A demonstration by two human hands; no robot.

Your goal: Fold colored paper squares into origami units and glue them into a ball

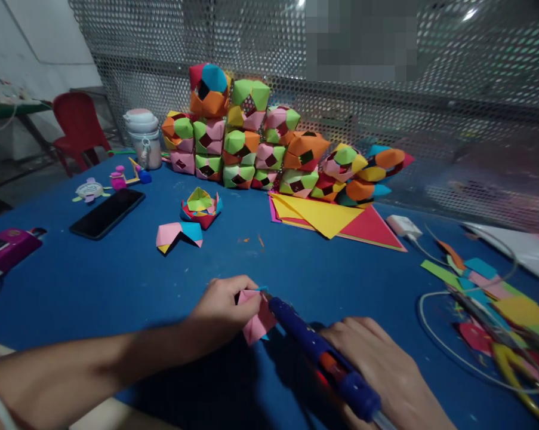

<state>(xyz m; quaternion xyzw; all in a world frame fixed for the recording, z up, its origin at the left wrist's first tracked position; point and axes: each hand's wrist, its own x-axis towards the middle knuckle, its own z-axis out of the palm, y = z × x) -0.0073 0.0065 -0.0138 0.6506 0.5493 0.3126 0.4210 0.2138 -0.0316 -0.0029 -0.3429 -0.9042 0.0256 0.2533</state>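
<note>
My left hand is closed on a small folded pink paper piece, which has bits of blue paper at its edges. My right hand grips a dark blue glue gun, its fingers partly hidden behind the gun's body. The gun's nozzle points up and left and meets the top edge of the pink piece, near my left thumb. Beyond my hands lie a folded pink, blue and yellow paper piece and a multicoloured paper bowl shape.
Stacked paper balls stand along the mesh panel at the back. Coloured sheets lie before them. A phone, a purple device and a bottle are at left. Paper scraps, scissors, a charger and its cable are at right.
</note>
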